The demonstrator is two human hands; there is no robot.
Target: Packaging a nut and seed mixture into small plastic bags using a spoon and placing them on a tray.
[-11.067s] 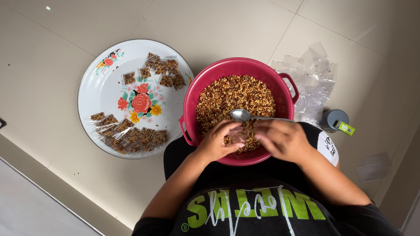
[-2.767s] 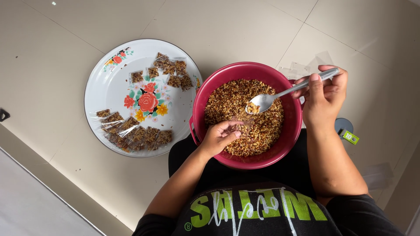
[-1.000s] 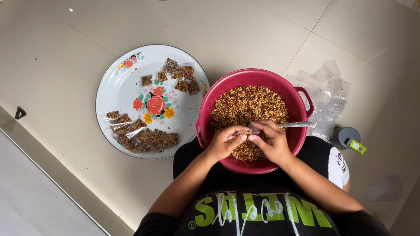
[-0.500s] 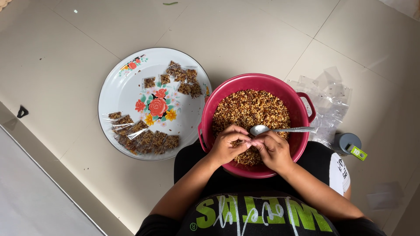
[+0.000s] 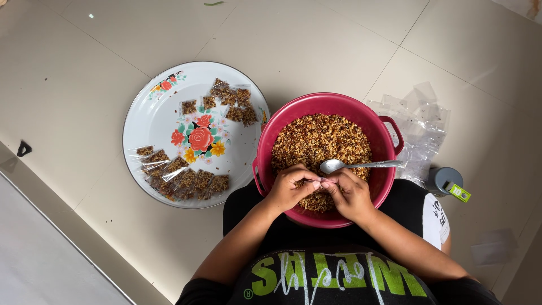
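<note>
Both hands meet over the near side of the red bowl [image 5: 271, 138], which sits in the person's lap and is full of a brown crumbly nut mix [image 5: 319, 141]. The left hand [image 5: 289, 189] and right hand [image 5: 351, 195] are curled, fingertips pressed together at the middle, pinching something small between them; it is probably a little clear packet, though the fingers hide it too well to be sure. A metal spoon [image 5: 353, 165] lies across the mix just beyond the right hand, its bowl touching the knuckles' far side, its handle reaching to the bowl's right rim; neither hand grips it.

On the floor to the left, just beside the bowl, is a white flowered tray [image 5: 147, 121] carrying filled packets [image 5: 180, 181] in a row along its near edge and a cluster further back. To the right of the bowl lies a heap of empty clear bags [image 5: 420, 133], with a small grey canister [image 5: 443, 179] near it.
</note>
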